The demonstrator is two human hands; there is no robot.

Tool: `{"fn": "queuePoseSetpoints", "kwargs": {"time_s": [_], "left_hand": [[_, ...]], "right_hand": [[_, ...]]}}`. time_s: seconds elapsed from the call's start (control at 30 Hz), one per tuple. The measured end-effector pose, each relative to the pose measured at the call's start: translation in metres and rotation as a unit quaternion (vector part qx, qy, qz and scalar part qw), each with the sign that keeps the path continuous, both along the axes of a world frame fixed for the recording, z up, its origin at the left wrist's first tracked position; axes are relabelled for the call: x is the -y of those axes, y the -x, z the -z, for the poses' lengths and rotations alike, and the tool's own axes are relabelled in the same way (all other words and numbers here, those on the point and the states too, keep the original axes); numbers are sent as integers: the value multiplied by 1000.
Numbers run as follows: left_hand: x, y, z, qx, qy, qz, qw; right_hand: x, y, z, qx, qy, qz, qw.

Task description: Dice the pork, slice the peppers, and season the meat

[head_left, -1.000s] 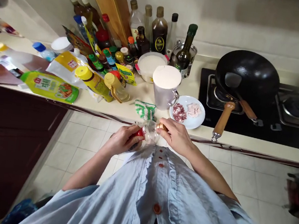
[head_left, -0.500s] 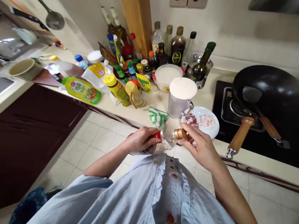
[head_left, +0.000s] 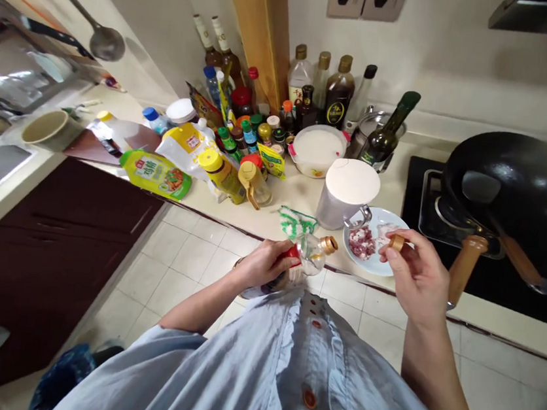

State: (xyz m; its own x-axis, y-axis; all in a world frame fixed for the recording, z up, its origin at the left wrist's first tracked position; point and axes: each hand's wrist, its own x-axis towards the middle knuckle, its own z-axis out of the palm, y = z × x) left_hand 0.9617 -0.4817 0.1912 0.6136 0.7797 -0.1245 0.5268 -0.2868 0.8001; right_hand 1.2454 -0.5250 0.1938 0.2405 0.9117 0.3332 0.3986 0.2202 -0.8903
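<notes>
My left hand (head_left: 267,263) is wrapped round a clear bottle (head_left: 311,254) with a red label, tilted so that its uncapped gold neck points to the right. Its lower part is hidden by my hand and shirt. Between thumb and fingers, my right hand (head_left: 416,274) pinches a gold cap (head_left: 396,243), apart from the bottle and over the edge of a white plate (head_left: 376,267). On that plate lie chopped red meat (head_left: 362,243) and paler pieces (head_left: 387,231). A lidded cup (head_left: 340,203) stands just behind the plate, and a green and white cloth (head_left: 297,222) lies left of it.
A black wok (head_left: 516,193) with a spatula in it sits on the stove (head_left: 417,248) at right. Several sauce bottles and jars crowd the back of the counter, near a lidded bowl (head_left: 318,149). A green seasoning bag (head_left: 156,174) lies at the front left.
The cap has come off the bottle neck, and my right hand has moved right with it. My left hand still holds the bottle. The view has shifted slightly.
</notes>
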Motion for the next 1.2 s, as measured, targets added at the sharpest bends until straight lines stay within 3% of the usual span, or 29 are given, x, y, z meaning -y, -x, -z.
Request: {"fn": "queuePoseSetpoints", "kwargs": {"time_s": [0.17,0.37,0.7,1.2], "left_hand": [[-4,-13,8,-68,0,-24,997],[6,-52,10,-141,-12,-41,989],[22,-106,31,-202,-34,-85,975],[13,-138,46,-291,-58,-106,949]], "right_hand": [[3,-11,4,-100,-10,66,993],[20,-49,8,-107,6,68,992],[47,-102,21,-101,8,5,995],[50,-136,31,-156,3,-33,987]]}}
